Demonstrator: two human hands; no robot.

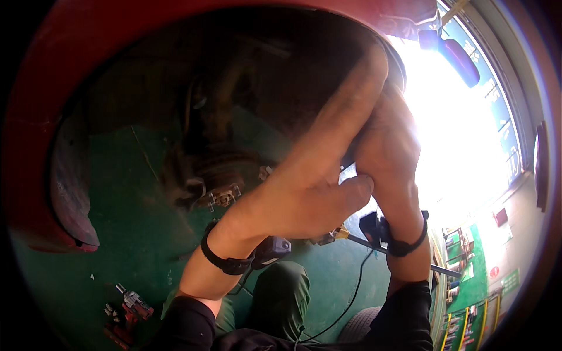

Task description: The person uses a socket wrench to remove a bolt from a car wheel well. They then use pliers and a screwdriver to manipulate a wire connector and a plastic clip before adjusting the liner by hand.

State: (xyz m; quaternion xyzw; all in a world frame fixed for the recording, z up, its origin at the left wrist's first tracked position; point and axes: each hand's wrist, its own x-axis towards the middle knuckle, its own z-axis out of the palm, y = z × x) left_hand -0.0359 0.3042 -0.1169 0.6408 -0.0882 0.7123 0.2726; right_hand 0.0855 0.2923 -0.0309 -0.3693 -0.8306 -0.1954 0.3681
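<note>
Both my hands reach up into the wheel arch of a red car [35,146]. My left hand [310,187] has its fingers stretched out long toward the upper right edge of the arch, thumb tucked under, with nothing visible in it. My right hand [389,146] is just behind it, at the arch rim, half hidden by the left hand and washed out by glare; what it grips is not visible. Each wrist carries a black band with a small device. To the left, deep in shadow, is the bare wheel hub with brake parts [216,175].
A thin metal bar [433,268] runs across below my right wrist. Several small tools [129,310] lie on the green floor at lower left. My knee in green trousers [281,292] and a tyre [360,324] are at the bottom. The car's side mirror [459,58] juts out top right.
</note>
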